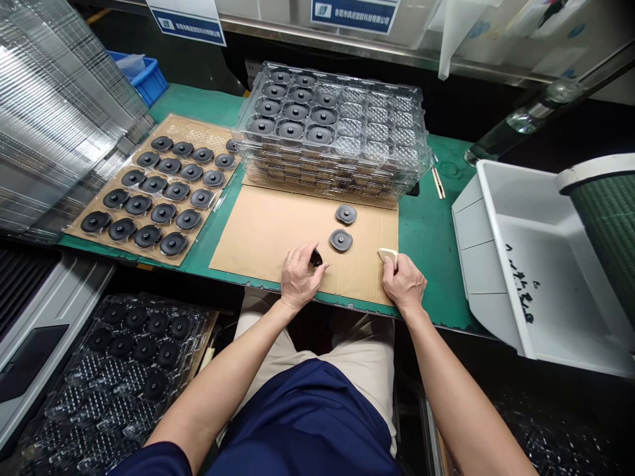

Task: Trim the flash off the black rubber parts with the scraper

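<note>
My left hand (300, 276) grips a black part (316, 258) between thumb and fingers, tilted on edge over the front of a cardboard sheet (272, 228). At the sheet's right edge my right hand (404, 281) is closed on a pale, flat piece (387, 254) whose tip sticks out past the thumb. Between and beyond the hands, two dark round parts lie on the cardboard, a nearer one (341, 240) and a farther one (346, 213), each with a small raised centre.
Stacked clear trays (332, 168), partly filled with black parts, stand behind the cardboard. A filled tray (149, 192) lies left. A white bin (560, 264) stands right, a blue bin (149, 82) back left. Another tray (129, 370) sits low at left.
</note>
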`<state>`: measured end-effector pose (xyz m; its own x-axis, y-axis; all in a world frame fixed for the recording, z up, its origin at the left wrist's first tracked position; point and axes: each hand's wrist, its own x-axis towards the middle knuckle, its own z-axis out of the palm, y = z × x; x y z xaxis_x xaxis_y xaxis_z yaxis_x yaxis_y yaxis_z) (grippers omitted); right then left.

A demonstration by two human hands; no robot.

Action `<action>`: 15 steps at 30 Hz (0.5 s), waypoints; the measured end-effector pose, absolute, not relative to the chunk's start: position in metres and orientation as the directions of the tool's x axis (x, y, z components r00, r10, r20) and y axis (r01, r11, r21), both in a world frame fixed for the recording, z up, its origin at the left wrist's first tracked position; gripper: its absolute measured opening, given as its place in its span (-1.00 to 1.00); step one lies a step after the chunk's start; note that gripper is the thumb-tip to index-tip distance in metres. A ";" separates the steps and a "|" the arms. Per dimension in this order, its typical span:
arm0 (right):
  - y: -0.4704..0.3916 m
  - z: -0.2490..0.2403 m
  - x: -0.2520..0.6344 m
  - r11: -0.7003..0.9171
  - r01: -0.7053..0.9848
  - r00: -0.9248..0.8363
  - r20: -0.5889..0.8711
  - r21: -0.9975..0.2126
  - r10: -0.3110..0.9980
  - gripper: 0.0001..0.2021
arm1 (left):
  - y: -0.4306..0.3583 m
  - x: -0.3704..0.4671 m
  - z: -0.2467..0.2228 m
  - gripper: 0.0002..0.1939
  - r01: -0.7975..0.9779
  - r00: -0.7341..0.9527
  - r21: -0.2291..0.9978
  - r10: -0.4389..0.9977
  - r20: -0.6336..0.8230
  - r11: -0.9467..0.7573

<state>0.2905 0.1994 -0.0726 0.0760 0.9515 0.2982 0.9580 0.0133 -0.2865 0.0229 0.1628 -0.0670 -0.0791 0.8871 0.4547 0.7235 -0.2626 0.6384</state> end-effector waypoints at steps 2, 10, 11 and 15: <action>0.199 -0.072 0.290 0.011 0.958 0.078 0.296 -0.286 0.952 -0.69 | 0.163 0.023 -0.067 -0.51 0.723 -0.080 0.639 0.886 0.457 -0.264; 0.199 -0.071 0.290 0.007 0.958 0.079 0.289 -0.286 0.954 -0.70 | 0.162 0.023 -0.068 -0.51 0.722 -0.079 0.639 0.886 0.457 -0.266; 0.199 -0.071 0.290 0.006 0.958 0.080 0.288 -0.286 0.954 -0.70 | 0.163 0.023 -0.068 -0.51 0.722 -0.079 0.639 0.886 0.457 -0.266; 0.199 -0.071 0.289 0.002 0.958 0.084 0.284 -0.287 0.955 -0.69 | 0.163 0.023 -0.067 -0.50 0.721 -0.080 0.640 0.886 0.456 -0.264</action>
